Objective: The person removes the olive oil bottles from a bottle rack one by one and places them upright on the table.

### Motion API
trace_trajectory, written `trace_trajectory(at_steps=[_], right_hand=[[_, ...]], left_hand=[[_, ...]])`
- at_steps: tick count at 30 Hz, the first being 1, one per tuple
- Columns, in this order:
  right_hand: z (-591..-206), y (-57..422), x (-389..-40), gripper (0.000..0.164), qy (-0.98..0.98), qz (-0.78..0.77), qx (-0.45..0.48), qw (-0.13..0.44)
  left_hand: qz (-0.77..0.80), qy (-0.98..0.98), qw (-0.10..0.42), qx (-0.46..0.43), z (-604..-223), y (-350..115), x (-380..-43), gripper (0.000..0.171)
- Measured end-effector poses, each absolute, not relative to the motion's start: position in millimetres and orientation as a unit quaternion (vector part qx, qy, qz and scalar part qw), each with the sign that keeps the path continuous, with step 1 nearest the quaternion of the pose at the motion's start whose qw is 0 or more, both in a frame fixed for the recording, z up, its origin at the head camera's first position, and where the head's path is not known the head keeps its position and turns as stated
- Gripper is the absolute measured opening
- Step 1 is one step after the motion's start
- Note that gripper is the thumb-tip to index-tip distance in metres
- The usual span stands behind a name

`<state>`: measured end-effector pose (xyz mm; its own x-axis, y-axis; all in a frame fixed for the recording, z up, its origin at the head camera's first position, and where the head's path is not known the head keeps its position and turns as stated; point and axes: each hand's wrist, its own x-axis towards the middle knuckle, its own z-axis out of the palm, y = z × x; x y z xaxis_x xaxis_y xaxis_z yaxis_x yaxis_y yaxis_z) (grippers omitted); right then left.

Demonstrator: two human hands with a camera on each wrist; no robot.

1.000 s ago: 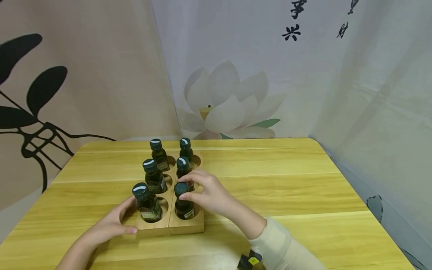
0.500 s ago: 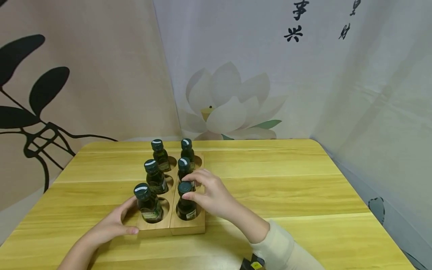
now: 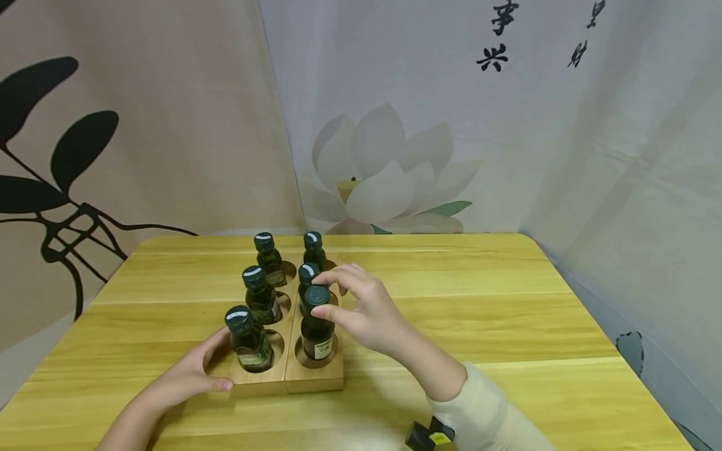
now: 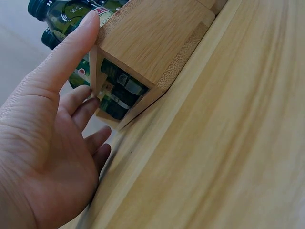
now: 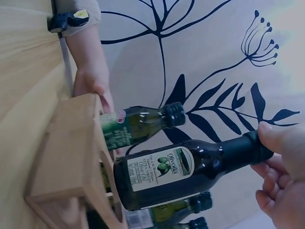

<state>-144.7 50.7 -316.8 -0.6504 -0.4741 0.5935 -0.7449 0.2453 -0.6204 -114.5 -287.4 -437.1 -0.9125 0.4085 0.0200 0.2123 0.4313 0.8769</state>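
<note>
My right hand (image 3: pixel 372 313) pinches a small dark olive oil bottle (image 3: pixel 318 332) by its cap, thumb and fingertips on either side. The bottle stands upright, raised partly out of the front right hole of a wooden bottle rack (image 3: pixel 313 383). In the right wrist view the label of this olive oil bottle (image 5: pixel 162 174) shows, its base at the hole's rim. My left hand (image 3: pixel 183 379) holds the rack at its front left corner; the thumb lies against the front, the fingers along the left side. In the left wrist view the thumb (image 4: pixel 76 52) touches the wooden edge.
Several similar bottles stand in the rack's other holes, including one front left (image 3: pixel 250 347) and one directly behind the lifted bottle (image 3: pixel 308 272). A black device with a yellow mark (image 3: pixel 434 435) is at the right sleeve (image 3: pixel 479 407). A printed curtain (image 3: pixel 406 125) hangs behind the wooden table (image 3: pixel 479 294).
My right hand has risen slightly, and the olive oil bottle it pinches has come up with it, partway out of its hole. The left hand stays at the rack's corner.
</note>
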Motion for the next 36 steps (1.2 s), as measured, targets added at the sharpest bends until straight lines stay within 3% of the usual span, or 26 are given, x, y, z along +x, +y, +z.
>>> trace_trajectory(at_steps=[15, 36], right_hand=[[-291.1, 74.4, -160.2, 0.028, -0.786, 0.475, 0.364, 0.156], [-264.3, 94.0, -210.9, 0.025, -0.824, 0.453, 0.282, 0.191]], left_hand=[[0.5, 0.84, 0.099, 0.186, -437.1, -286.5, -113.9, 0.095], [0.499, 0.841, 0.089, 0.19, -438.2, -287.7, -113.9, 0.097]])
